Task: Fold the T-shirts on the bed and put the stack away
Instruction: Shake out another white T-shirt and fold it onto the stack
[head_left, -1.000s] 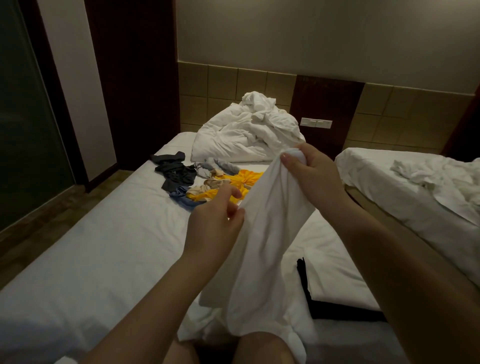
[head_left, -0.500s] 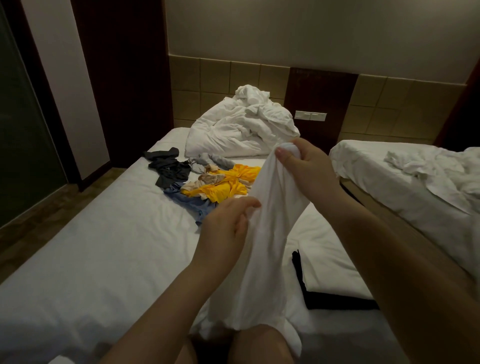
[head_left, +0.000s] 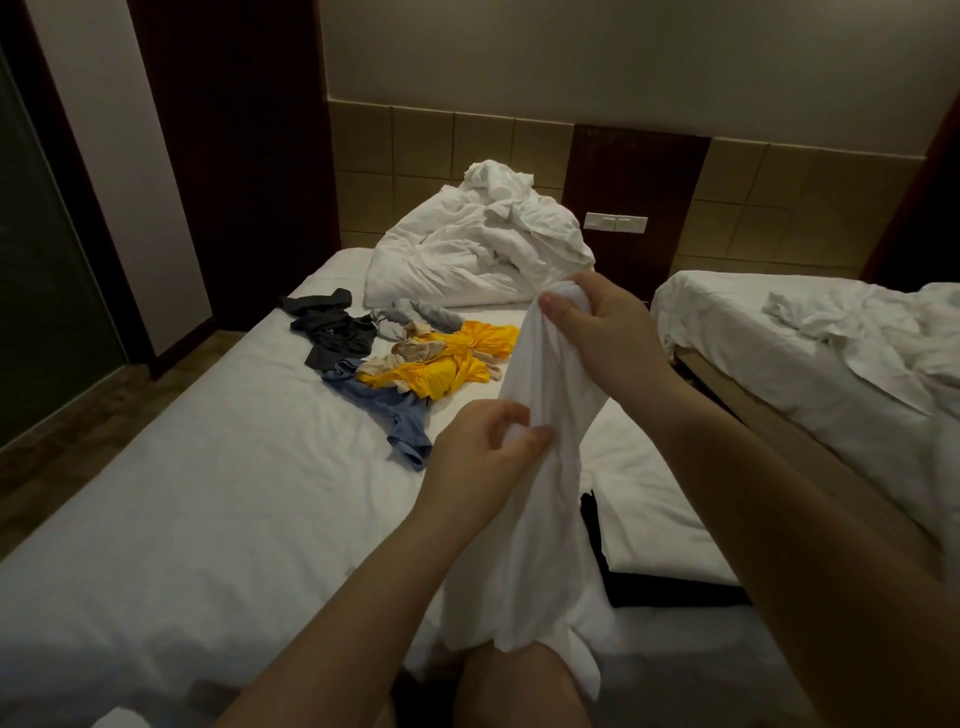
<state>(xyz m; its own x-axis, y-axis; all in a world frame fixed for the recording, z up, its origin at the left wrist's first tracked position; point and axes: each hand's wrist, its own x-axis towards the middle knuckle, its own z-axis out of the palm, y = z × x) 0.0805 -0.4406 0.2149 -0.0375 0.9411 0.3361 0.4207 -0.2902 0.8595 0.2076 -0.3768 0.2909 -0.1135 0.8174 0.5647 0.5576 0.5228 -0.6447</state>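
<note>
- While a white T-shirt (head_left: 530, 519) is held up above the bed (head_left: 208, 493), its lower end is draped over a bare knee (head_left: 519, 686) at 6 o'clock.
- A fold at the shirt's middle is pinched between the thumb and curled fingers of the left hand (head_left: 478, 467), just below the centre of the view.
- The bunched top of the shirt is gripped by the right hand (head_left: 608, 332), its fingers curled round the cloth, toward 1 o'clock from the left hand.
- A folded stack (head_left: 675, 590) is seen on the sheet at 4 o'clock, partly hidden behind the hanging shirt: a white piece is laid on a black one.
- A loose heap of unfolded clothes is spread further up the bed at 11 o'clock.
- A blue T-shirt (head_left: 395, 410) lies nearest, touched by a yellow T-shirt (head_left: 441, 369) with beige cloth (head_left: 415, 348) tangled over it.
- A dark grey garment (head_left: 332, 332) is set at 9 o'clock of these, and a light grey piece (head_left: 431, 314) behind them.
- A crumpled white duvet (head_left: 467, 254) is piled at the head of the bed, at 12 o'clock.
- A second bed (head_left: 779, 353) with rumpled white bedding is seen at 2 o'clock, apart from the first.
- A switch plate (head_left: 615, 222) is fixed on the dark wall panel behind the duvet, toward 1 o'clock.
</note>
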